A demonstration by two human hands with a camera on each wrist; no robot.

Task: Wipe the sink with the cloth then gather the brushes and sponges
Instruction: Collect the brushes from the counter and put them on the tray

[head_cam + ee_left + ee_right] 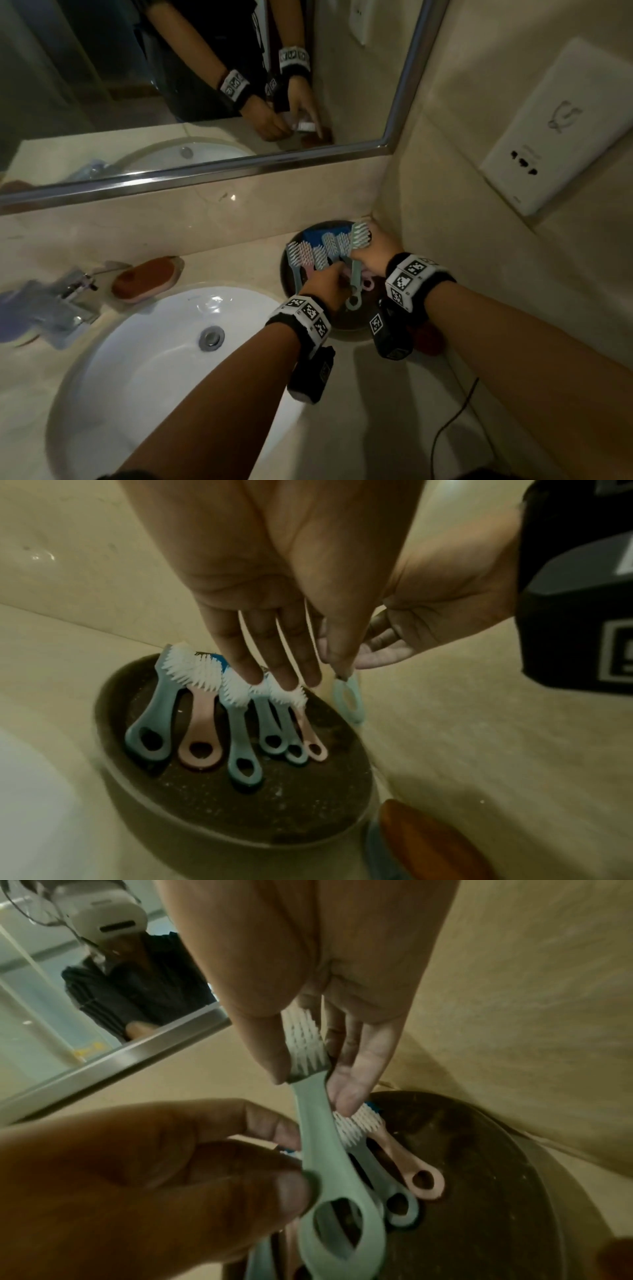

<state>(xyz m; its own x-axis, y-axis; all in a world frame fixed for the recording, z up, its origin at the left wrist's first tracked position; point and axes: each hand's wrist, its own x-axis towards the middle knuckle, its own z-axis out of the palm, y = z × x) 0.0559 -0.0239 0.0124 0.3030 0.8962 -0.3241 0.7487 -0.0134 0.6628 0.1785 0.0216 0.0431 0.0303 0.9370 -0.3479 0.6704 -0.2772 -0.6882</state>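
A dark round bowl point(284, 270) point(113, 696) point(514, 1150) stands in the back right corner of the counter. It holds several blue and pink brushes point(301, 255) point(236, 750) and a blue sponge point(322, 234). Above it, my right hand point(371, 250) point(308, 1080) grips a pale green brush point(354, 284) point(349, 702) point(318, 1137) by its bristled head. My left hand point(329, 277) point(318, 674) point(284, 1156) pinches that brush's handle, and its other fingers reach straight down onto the bristles in the bowl. The white sink point(102, 377) lies to the left.
A brown sponge point(147, 277) lies on a soap dish behind the sink, by the faucet point(75, 291). Something blurred and bluish point(30, 308) sits at the far left. A red object point(428, 339) shows beside the bowl, and a black cable point(452, 421) crosses the counter. Mirror and wall close the corner.
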